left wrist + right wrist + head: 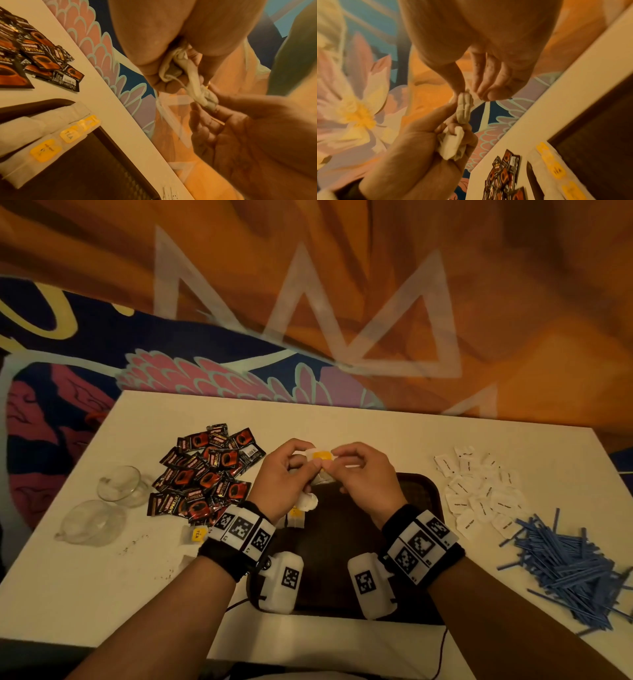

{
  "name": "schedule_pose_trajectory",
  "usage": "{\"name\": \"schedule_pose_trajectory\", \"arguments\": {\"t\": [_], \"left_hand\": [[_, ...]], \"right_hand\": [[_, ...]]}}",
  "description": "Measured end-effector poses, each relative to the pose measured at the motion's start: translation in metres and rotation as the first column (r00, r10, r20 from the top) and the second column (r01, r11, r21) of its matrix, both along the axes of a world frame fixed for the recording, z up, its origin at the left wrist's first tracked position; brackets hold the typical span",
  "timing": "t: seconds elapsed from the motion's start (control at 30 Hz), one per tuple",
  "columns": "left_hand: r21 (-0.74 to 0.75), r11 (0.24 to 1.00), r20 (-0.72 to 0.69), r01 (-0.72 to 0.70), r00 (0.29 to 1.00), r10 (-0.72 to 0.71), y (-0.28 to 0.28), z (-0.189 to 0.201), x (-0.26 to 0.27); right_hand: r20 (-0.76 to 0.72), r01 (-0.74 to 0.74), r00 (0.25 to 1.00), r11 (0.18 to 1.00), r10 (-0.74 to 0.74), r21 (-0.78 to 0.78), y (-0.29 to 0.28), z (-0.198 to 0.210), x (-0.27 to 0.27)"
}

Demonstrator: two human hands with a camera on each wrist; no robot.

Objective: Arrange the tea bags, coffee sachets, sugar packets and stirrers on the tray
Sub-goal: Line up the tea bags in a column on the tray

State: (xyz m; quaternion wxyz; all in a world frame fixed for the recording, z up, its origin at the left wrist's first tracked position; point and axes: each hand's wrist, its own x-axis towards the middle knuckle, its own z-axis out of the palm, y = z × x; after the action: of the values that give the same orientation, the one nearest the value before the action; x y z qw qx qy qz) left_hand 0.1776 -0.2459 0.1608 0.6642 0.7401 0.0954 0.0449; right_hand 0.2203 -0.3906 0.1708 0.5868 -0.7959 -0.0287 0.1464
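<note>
Both hands hover over the far edge of the dark brown tray [342,549]. Between them is a tea bag [321,455] with a yellow tag. My left hand [303,461] pinches one end and my right hand [342,461] pinches the other. The left wrist view shows the tea bag [197,83] stretched between the two hands. More crumpled white tea bag paper [452,146] is bunched in the left palm. Several tea bags [51,135] with yellow tags lie in a row along the tray's left side.
A heap of dark coffee sachets [205,474] lies left of the tray, beside two glass cups [120,486]. White sugar packets [479,487] and a pile of blue stirrers [565,570] lie to the right. One tea bag [198,534] sits on the table by the tray.
</note>
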Motion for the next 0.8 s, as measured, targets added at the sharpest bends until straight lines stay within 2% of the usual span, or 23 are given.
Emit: {"name": "schedule_pose_trajectory", "arguments": {"t": [0.07,0.17,0.27,0.3,0.37,0.47,0.67,0.8], "left_hand": [[-0.033,0.999,-0.058,-0.022,0.998,0.02,0.002,-0.004,-0.002],[-0.085,0.994,-0.154,-0.073,0.986,0.059,0.004,-0.013,-0.005],[-0.136,0.97,-0.213,-0.2,0.962,0.169,0.006,-0.017,-0.008],[-0.099,0.963,-0.198,-0.249,0.954,0.226,0.007,-0.017,-0.009],[0.066,0.938,-0.131,-0.339,0.929,0.345,0.008,-0.019,-0.015],[0.233,0.905,-0.047,-0.356,0.926,0.376,0.005,-0.023,-0.022],[0.33,0.899,-0.056,-0.29,0.944,0.325,-0.001,-0.021,-0.02],[0.272,0.916,-0.099,-0.296,0.938,0.332,0.004,-0.023,-0.017]], "right_hand": [[-0.096,-0.02,0.995,0.999,0.024,0.037,0.001,-0.006,-0.003],[-0.141,-0.013,0.99,0.999,0.02,0.047,0.002,-0.015,-0.006],[-0.19,0.0,0.982,0.998,0.013,0.069,0.005,-0.02,-0.006],[-0.198,0.007,0.98,0.997,0.007,0.074,0.006,-0.021,-0.006],[-0.197,0.02,0.98,0.997,-0.004,0.078,0.008,-0.023,-0.005],[-0.177,0.013,0.984,0.997,0.001,0.078,0.01,-0.024,-0.005],[-0.143,-0.015,0.989,0.997,0.025,0.069,0.013,-0.026,-0.008],[-0.123,0.026,0.992,0.999,-0.021,0.036,0.012,-0.029,-0.005]]}}
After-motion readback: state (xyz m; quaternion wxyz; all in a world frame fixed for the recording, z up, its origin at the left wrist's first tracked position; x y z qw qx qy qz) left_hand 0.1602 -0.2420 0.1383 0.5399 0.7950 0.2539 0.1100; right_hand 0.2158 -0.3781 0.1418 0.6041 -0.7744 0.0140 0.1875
